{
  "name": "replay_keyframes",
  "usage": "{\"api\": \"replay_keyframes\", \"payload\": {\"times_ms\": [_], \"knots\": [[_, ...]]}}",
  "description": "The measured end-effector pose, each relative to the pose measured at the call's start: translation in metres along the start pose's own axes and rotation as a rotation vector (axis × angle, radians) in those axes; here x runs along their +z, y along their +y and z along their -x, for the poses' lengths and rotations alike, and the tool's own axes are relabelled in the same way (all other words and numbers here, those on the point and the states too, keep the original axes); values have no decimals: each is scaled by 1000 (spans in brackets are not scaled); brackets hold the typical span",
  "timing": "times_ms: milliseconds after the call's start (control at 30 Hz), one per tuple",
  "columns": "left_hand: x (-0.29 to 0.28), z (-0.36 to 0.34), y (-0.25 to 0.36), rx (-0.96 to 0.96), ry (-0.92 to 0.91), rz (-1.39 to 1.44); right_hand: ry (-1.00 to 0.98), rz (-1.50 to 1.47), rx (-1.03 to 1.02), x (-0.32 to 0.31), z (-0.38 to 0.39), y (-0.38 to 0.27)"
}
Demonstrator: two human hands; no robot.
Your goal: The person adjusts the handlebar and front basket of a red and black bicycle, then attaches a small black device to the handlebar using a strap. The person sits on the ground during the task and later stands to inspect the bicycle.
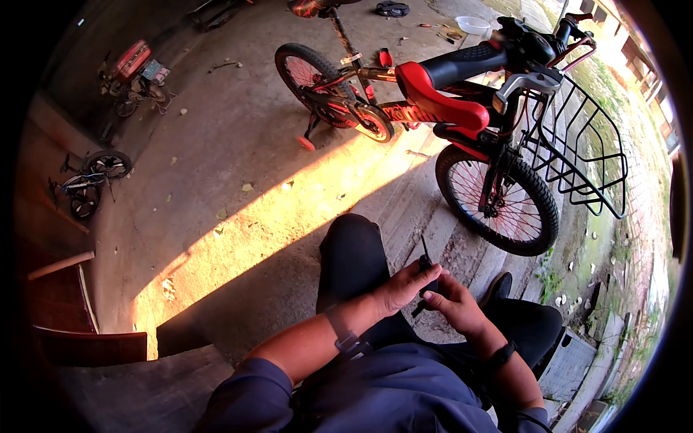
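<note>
We find the left hand (397, 291) and right hand (462, 308) grasping a small black stemmed part (424, 261) between them, off the children's bicycle (433, 97) at twelve o'clock. Its wire basket (581, 155) appears mounted; what remains, we cannot tell.

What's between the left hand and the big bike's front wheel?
Head view: going from left hand to front wheel, first the slim black piece it holds, then grey concrete strips; no loose object stands out on them.
</note>
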State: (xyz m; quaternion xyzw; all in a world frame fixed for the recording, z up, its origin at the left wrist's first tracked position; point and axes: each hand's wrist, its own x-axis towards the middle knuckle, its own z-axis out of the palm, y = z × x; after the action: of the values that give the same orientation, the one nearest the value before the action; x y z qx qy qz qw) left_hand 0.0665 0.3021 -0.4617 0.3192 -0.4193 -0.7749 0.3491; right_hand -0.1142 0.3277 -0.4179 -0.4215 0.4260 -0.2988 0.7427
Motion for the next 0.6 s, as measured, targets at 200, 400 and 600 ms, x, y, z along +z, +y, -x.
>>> {"api": "replay_keyframes", "payload": {"times_ms": [200, 400, 600], "knots": [[-5, -3, 10, -128, 179, 473, 121, 20, -17, -19, 11, -6], [-9, 1, 11, -207, 72, 439, 172, 168, -97, -29, 23, -20], [-1, 4, 22, -228, -84, 546, 359, 89, -225, -34, 19, -23]]}}
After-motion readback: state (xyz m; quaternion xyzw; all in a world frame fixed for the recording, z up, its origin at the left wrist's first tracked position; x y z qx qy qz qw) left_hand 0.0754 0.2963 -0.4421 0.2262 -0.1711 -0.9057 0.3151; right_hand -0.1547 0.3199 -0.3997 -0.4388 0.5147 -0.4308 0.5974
